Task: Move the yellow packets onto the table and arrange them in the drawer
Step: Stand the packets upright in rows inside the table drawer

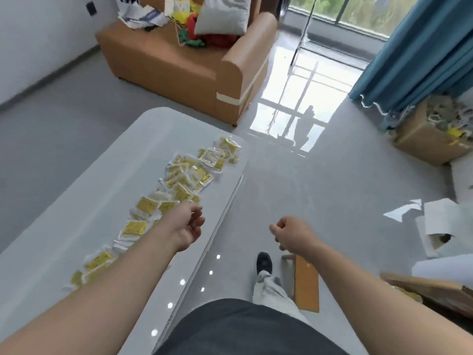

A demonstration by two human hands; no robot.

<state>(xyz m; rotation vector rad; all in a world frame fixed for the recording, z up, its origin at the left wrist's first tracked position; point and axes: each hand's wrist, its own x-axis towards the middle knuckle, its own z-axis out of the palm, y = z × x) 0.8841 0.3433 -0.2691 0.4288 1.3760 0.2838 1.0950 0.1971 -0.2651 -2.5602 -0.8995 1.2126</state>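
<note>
Yellow packets [179,183]: all on the tabletop [76,188], spread in one long loose strip. The strip's long axis runs roughly parallel to the tabletop's right edge, from the near end out to the far right corner. Many overlap; some lie clear side up.

Left grip [188,226]: over the tabletop, just inside its right edge and abt mid-strip. Fingers loosely curled, palm partly up, nothing in it. The nearest packets lie just left of and beyond the fingertips, close but not touching as far as I can tell. The forearm crosses above the strip's near end.

Right grip [291,234]: off the tabletop, out over the floor to its right, well apart from any packet. Fingers curled under, back of hand to camera. Nothing seen in it, though the palm side is hidden, so a small item can't be ruled out.

Drawer: not in view. Can't say which side of the tabletop it sits on.

Judgement: move-to-tabletop part looks done or nearly done; arranging in the drawer not started. Left grip is clearly the nearer one. Next pickup prob. a short reach left and fwd across the strip's width. Working along the long axis would gather them in order.
</note>
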